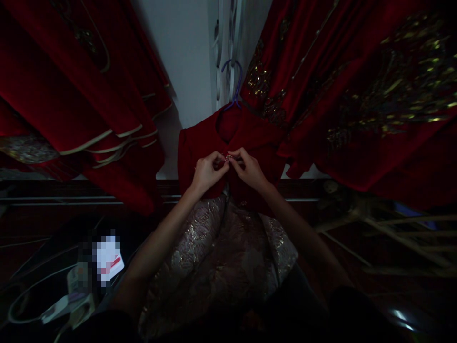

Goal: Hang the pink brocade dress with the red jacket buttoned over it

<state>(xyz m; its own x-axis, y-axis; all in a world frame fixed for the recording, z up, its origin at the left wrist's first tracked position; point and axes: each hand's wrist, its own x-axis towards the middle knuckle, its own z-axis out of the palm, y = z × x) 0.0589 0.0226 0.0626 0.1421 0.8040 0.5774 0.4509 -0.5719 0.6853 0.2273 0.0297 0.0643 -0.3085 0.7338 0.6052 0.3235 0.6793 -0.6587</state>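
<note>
Head view is showing your left hand (pixel 207 172) and right hand (pixel 251 170) pinching shut on a tiny clasp (pixel 228 156) on the red dress (pixel 198 143), hanging from a purple hanger (pixel 234 81). You seem to be fastening it; steady fingers are needed next.

A white wall (pixel 182 62) occupied the top centre. Left of the wall hung dark red garments with pale piping (pixel 89 95). Right of it hung red garments with gold embroidery (pixel 374 95). Below it, leftward, were a metal rail (pixel 71 199) and, lower, a white adapter (pixel 57 309). Below it, rightward, stood pale wooden bars (pixel 400 233).
</note>
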